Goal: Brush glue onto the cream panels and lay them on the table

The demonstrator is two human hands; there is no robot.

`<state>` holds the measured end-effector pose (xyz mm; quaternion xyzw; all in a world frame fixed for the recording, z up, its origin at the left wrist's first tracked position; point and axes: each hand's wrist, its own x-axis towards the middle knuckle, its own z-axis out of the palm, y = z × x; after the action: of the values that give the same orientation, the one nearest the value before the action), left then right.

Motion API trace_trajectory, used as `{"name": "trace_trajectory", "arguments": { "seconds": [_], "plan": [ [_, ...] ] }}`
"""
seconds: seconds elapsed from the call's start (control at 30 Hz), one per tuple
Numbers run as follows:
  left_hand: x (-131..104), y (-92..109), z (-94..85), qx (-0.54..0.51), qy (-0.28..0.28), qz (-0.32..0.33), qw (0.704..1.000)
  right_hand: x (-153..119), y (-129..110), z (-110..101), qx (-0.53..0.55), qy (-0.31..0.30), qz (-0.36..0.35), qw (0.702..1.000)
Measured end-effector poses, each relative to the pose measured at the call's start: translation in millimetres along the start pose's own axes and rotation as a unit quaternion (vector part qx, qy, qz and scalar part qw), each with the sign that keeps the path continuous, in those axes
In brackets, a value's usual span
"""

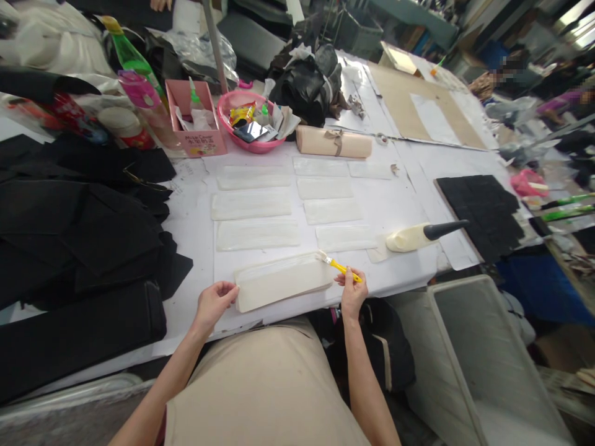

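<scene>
My right hand point(353, 290) is closed round the yellow handle of a small brush point(341, 267). The bristles touch the upper right corner of a stack of pale rectangular pieces point(283, 282) at the table's front edge. My left hand point(218, 303) pinches the left end of that stack between thumb and fingers. Beyond it, several thin whitish strips point(258, 235) lie flat in two columns on the white table point(199, 263). To the right, a cream bottle point(409, 238) with a long black nozzle lies on its side.
Black fabric pieces point(79, 229) are heaped at the left. Behind the strips stand a pink box point(202, 141), a pink basket point(253, 145) and a beige roll point(332, 142). A black stack point(481, 210) lies at the right, above a large grey bin point(493, 347).
</scene>
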<state>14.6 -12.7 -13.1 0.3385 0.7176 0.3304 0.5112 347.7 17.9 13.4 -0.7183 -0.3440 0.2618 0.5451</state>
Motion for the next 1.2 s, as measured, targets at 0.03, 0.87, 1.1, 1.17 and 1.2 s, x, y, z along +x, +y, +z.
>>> {"name": "trace_trajectory", "arguments": {
  "seconds": [0.03, 0.87, 1.1, 1.17, 1.2],
  "plan": [
    [0, 0, 0.1, 0.000, 0.001, 0.000, 1.000, 0, 0, -1, -0.005, 0.003, -0.005, 1.000],
    [0, 0, 0.1, -0.010, -0.001, 0.004, 1.000, -9, -3, -3, -0.017, 0.029, -0.012, 0.999],
    [5, -2, -2.6, -0.020, -0.022, 0.008, 1.000, -76, -36, 17, -0.020, -0.178, -0.054, 0.982],
    [6, -2, -3.0, -0.024, -0.026, 0.008, 0.999, -97, -42, 28, -0.008, -0.280, -0.042, 0.959],
    [7, -2, -3.0, -0.025, -0.027, 0.007, 0.999, -104, -43, 32, -0.007, -0.316, -0.039, 0.948]
  ]
}}
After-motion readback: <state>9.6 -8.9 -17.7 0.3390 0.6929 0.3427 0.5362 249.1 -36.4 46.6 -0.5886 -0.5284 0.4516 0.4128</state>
